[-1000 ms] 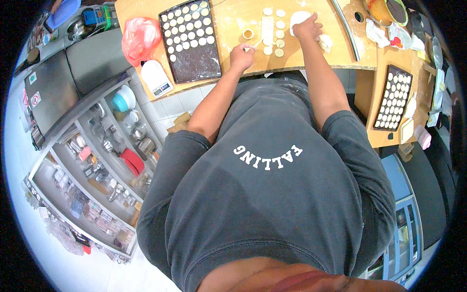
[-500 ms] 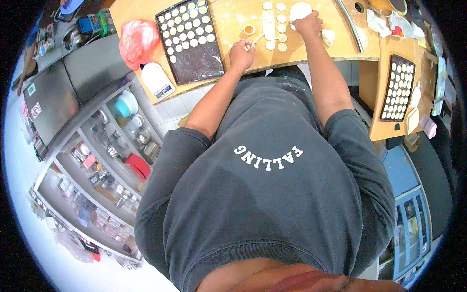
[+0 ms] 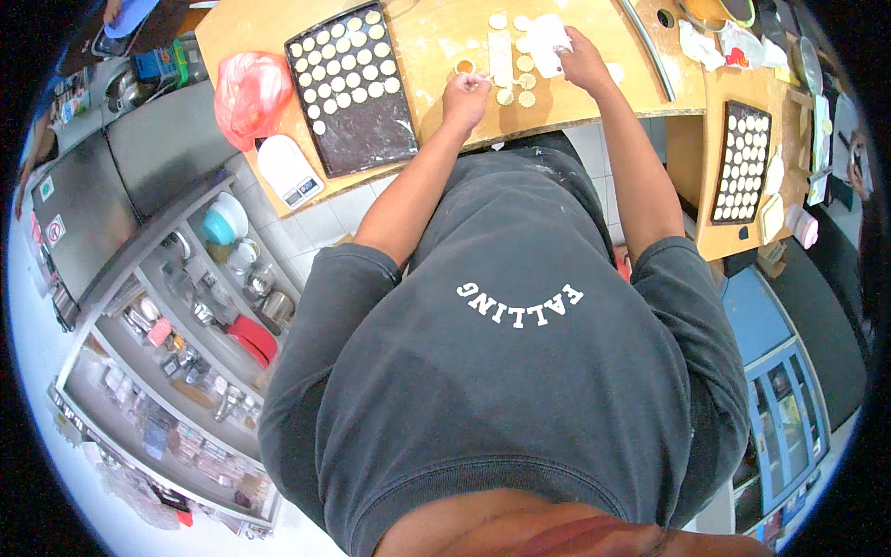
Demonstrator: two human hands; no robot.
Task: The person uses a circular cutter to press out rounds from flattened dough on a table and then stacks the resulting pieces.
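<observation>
My left hand [image 3: 465,100] is closed in a pinch over the wooden table, with a thin pale strip at its fingertips. Just beyond it stands a small cup [image 3: 464,67] with orange contents. A flat, pale dough strip [image 3: 500,60] lies to its right, with several scalloped dough rounds [image 3: 526,82] around it. My right hand [image 3: 585,63] grips the edge of a white, flat-looking piece [image 3: 546,45], whose exact kind I cannot make out. It partly covers the rounds. Behind that hand, a pale lump [image 3: 614,72] is partly hidden.
A dark baking tray [image 3: 367,139] bears rows of pale rounds. A white kitchen scale [image 3: 283,167] and a pink plastic bag [image 3: 251,93] are left of it. At right lie a metal bar [image 3: 647,48] and a second filled tray [image 3: 719,202].
The white piece has come left and nearer in my right hand, over the dough rounds. My left hand stays by the cup; its strip shows less. The whole view has shifted slightly.
</observation>
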